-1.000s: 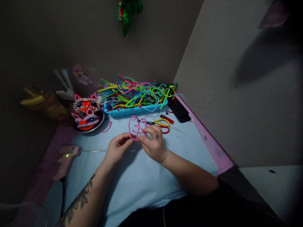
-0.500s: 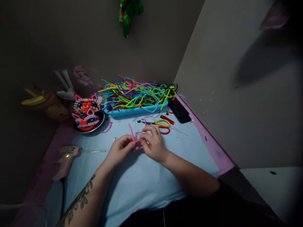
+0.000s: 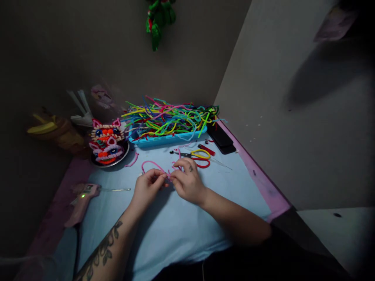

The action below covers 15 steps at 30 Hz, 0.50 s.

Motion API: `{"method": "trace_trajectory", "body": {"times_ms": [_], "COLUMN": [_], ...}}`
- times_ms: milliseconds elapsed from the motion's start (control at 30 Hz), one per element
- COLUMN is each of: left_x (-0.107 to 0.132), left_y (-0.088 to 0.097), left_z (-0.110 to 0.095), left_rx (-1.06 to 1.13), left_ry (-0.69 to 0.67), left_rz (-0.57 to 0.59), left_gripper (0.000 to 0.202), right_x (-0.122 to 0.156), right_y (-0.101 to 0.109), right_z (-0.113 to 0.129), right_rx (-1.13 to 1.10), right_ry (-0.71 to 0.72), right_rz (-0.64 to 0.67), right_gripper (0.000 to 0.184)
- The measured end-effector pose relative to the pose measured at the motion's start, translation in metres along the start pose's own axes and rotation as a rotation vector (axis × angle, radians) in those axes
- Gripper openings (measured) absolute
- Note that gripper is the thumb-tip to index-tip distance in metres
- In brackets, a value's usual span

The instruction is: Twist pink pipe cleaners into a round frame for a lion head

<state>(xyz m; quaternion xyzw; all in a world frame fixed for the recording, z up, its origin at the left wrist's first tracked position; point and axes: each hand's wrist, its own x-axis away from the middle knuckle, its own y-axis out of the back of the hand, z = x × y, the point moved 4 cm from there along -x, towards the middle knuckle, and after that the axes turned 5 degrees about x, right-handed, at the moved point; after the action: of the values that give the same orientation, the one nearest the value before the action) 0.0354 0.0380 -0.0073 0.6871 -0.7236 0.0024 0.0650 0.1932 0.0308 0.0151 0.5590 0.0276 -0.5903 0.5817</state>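
A pink pipe cleaner [image 3: 154, 163] runs between my two hands, arching in a loop above my left hand [image 3: 150, 184]. The thumb and index finger of that hand pinch it. My right hand [image 3: 188, 179] is closed on the same pipe cleaner close by, fingertips almost meeting those of the left. Small pink ends poke out around the right fingers, and the exact spot where they grip is partly hidden. Just beyond the right hand lie scissors [image 3: 202, 154] with one yellow and one red handle loop.
Behind, a blue tray [image 3: 164, 141] overflows with colourful pipe cleaners [image 3: 172, 117]. A bowl [image 3: 126, 153] holds fuzzy animal-face figures [image 3: 107, 142]. A pink glue gun [image 3: 83, 203] lies left. A red lighter [image 3: 206, 149], tweezers [image 3: 222, 163] and a black phone [image 3: 222, 138] sit right.
The pink pipe cleaner, which stuck up as a straight end between my hands, now bends leftward in a wide loop over my left hand. Both hands stay close together.
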Motion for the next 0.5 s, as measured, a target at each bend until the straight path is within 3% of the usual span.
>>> {"method": "trace_trajectory", "body": {"times_ms": [267,500], "left_x": [0.002,0.004], "left_y": [0.001,0.000], "left_z": [0.000,-0.003], "left_rx": [-0.125,-0.101], "left_ry": [-0.111,-0.117], "left_rz": [-0.040,-0.066], "left_gripper": [0.021,0.022], "right_x": [-0.001,0.001], "right_y": [-0.006,-0.011], "right_z": [-0.005,-0.006], "right_rx": [-0.037,-0.078], "right_ry": [-0.130,-0.165], "right_rz": [0.020,0.067], "right_gripper": [0.006,0.005]}}
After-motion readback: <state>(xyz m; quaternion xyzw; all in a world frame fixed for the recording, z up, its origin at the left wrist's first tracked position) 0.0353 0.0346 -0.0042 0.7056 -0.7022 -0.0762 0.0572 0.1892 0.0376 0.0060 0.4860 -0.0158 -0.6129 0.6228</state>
